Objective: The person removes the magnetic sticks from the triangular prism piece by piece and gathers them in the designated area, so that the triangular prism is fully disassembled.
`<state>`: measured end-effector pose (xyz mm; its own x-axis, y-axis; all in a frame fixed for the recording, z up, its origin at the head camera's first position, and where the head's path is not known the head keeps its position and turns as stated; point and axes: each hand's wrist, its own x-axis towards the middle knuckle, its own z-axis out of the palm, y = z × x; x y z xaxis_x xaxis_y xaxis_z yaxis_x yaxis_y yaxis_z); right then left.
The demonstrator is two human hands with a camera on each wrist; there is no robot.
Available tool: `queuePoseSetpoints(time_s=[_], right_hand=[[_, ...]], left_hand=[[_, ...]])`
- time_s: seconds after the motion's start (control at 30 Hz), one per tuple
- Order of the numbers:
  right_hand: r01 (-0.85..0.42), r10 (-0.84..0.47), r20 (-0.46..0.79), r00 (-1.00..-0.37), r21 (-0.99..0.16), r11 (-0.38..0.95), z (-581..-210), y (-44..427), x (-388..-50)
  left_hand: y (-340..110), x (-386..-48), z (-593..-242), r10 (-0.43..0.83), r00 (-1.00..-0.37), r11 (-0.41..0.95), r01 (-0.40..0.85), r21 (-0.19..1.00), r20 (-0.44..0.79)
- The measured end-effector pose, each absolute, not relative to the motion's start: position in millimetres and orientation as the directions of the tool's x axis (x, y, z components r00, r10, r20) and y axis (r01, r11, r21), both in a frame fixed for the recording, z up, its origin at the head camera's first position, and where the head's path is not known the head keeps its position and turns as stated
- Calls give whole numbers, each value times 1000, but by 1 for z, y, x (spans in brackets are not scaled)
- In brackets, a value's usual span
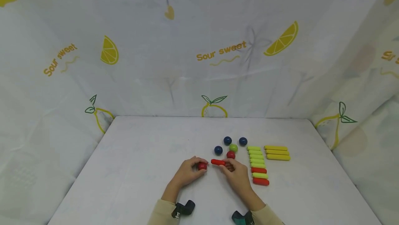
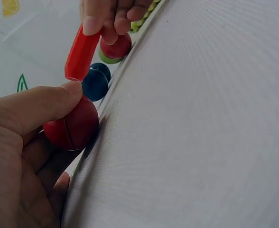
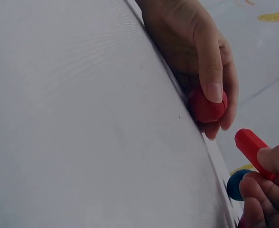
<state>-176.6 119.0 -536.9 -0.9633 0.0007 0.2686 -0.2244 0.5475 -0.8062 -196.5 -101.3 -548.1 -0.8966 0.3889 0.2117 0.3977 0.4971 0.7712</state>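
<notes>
My left hand (image 1: 188,172) grips a red ball (image 2: 75,124) between thumb and fingers, low at the white table. A thin line runs round the ball. Facing it, my right hand (image 1: 238,176) pinches a short red stick (image 1: 218,162) near one end, and the stick's free end points toward the ball. In the head view a small gap separates stick and ball; the right wrist view also shows the red stick (image 3: 251,148) apart from the ball. Just beyond the right hand sits a second red ball (image 1: 231,154).
Behind the hands lie several dark blue balls (image 1: 218,150) and a green ball (image 1: 233,147). To the right, green sticks (image 1: 256,156) and red sticks (image 1: 260,181) form a column beside yellow sticks (image 1: 278,157). A lemon-print cloth (image 1: 149,62) hangs behind the table (image 1: 124,183).
</notes>
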Motion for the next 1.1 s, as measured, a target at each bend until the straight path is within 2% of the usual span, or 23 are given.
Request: queuePoseSetpoints(time_s=[0.13, 0.43, 0.6, 0.87, 1.1], right_hand=[[-190, -5, 223, -975, -823, 536, -531, 122, -174], [-23, 1, 28, -1000, -857, 514, -509, 152, -162], [37, 30, -24, -999, -821, 570, -505, 186, -149], [201, 111, -169, -979, -740, 642, -509, 231, -126], [216, 124, -182, -976, -692, 689, -518, 246, -116]], left_hand=[[-102, -197, -549, 389, -899, 494, 389, 777, 202], [-102, -198, -550, 382, -903, 490, 376, 787, 194], [-103, -198, -548, 392, -895, 476, 396, 785, 213], [-102, -197, -547, 386, -902, 486, 376, 789, 193], [-102, -197, -544, 387, -905, 488, 363, 794, 177]])
